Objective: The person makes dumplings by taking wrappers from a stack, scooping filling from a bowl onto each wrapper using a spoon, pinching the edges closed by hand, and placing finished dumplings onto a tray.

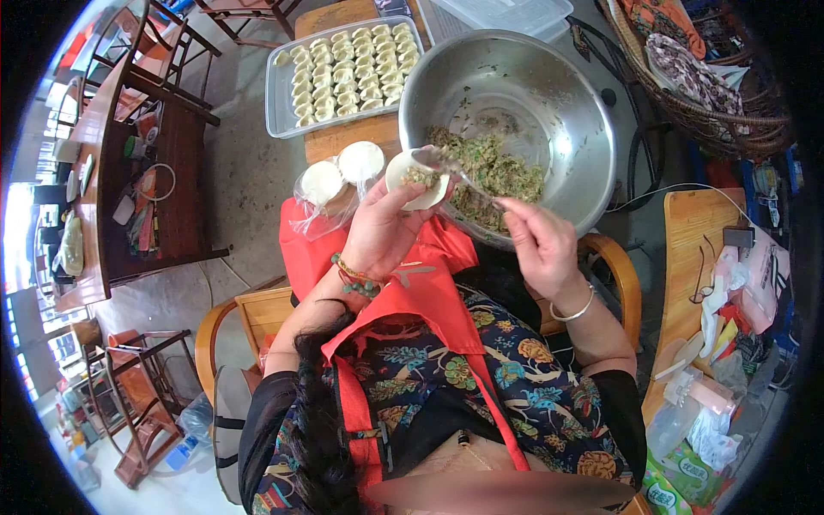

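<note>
My left hand [386, 222] holds a round dumpling wrapper [430, 198] with minced filling [420, 176] on it, thumb at its edge. In my right hand [539, 241] is the handle of a metal spoon [475, 184]; its bowl end lies over the wrapper. Under and beyond them stands a large stainless steel bowl [515, 71] with green-flecked filling [499, 167] along its near side. Two stacks of round wrappers [323, 184] sit in clear plastic at the left of my left hand. A red apron [412, 283] covers my lap.
Behind the wrappers, a clear plastic tray [275, 119] with rows of folded dumplings rests on a wooden surface [328, 145]. A wicker basket [714, 116] with cloth is at the far right. A wooden bench [685, 219] at right bears glasses and packets. A wooden desk [96, 232] stands left.
</note>
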The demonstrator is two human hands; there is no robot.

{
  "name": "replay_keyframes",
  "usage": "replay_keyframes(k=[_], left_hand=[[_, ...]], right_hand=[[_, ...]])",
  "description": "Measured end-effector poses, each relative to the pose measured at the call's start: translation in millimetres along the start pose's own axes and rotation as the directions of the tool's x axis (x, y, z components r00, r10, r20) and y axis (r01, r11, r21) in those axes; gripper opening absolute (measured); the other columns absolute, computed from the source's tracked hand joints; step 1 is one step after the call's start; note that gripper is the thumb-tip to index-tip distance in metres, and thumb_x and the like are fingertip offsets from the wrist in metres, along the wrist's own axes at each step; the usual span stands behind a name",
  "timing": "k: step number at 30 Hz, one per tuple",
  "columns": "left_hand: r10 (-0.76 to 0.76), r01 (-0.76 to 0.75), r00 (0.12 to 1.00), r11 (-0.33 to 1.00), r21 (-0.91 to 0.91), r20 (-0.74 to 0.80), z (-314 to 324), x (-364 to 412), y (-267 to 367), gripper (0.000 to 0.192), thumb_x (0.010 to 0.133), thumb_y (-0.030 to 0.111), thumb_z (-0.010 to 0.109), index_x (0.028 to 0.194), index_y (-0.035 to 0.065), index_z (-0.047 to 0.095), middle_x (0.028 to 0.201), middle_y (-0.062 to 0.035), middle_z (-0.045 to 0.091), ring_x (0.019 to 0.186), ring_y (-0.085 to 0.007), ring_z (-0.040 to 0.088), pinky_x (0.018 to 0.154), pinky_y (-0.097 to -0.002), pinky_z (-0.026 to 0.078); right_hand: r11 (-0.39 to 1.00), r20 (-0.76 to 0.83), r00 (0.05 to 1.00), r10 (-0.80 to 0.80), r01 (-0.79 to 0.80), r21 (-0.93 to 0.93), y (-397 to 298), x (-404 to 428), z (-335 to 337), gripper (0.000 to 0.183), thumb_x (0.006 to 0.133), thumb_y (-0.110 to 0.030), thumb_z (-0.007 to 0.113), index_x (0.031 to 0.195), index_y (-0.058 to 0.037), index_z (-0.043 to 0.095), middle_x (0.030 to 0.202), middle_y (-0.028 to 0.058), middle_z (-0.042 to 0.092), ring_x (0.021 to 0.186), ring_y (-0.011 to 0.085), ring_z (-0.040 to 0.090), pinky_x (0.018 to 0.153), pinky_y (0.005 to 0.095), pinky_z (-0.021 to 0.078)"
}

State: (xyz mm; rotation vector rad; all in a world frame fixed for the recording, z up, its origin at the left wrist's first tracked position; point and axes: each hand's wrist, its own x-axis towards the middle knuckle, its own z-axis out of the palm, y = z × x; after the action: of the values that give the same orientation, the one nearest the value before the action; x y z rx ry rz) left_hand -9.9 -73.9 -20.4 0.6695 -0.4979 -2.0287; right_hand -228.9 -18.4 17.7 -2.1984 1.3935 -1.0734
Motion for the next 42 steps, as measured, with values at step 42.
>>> replay_keyframes(k=[42], left_hand=[[0.015,-0.025,0.999,0.979,-0.203,-0.049,-16,0,4,0.045,0.106,0.038,0.038,0.136,0.0044,0.044,0.136,-0.0142,0.055,0.125,-0.032,0.055,0.106,-0.0458,0.049]], right_hand=[[0.923,0.166,0.951,0.261,-0.296,0.247,-4,36,-15,0.014,0.093,-0.007,0.064,0.101,0.0026,0.07,0.069,0.0012,0.065,0.061,0.0038,0.053,0.052,0.0227,0.0428]])
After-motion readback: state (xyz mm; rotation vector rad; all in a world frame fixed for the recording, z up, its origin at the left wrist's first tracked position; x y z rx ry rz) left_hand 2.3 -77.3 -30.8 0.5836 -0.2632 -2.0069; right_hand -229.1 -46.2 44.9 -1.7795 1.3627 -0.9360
